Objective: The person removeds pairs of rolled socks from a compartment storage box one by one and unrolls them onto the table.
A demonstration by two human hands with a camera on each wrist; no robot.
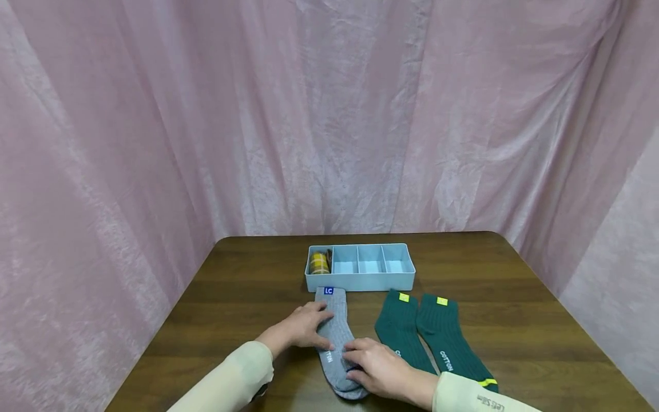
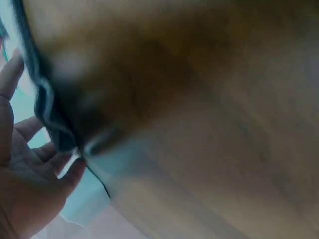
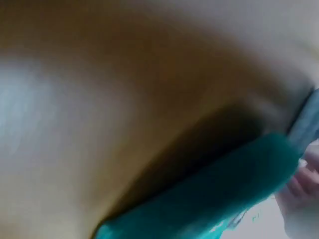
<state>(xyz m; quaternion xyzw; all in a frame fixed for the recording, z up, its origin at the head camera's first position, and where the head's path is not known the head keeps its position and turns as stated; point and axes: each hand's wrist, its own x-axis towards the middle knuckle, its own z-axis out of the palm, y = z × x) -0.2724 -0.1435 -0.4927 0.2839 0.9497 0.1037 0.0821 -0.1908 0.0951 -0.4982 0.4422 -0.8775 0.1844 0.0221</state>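
Note:
A pair of grey ribbed socks (image 1: pixel 337 335), laid one over the other with a blue label at the cuff, lies flat at the middle front of the table. My left hand (image 1: pixel 304 327) touches their left edge with spread, relaxed fingers; in the left wrist view, the fingers of the left hand (image 2: pixel 32 169) are right at the socks' edge (image 2: pixel 47 107). Over the foot's right side, near the toe, rest the loosely extended fingers of my right hand (image 1: pixel 383 367). The right wrist view shows the right hand (image 3: pixel 301 194) partly, beside a grey sock (image 3: pixel 306 124).
Two green socks (image 1: pixel 404 329) with yellow labels lie flat to the right, partly behind my right forearm. Behind the grey pair stands a light blue box (image 1: pixel 360 282) with several compartments; its leftmost one holds a rolled yellow plaid sock (image 1: pixel 319 263). A pink curtain (image 1: pixel 329 114) hangs behind the table.

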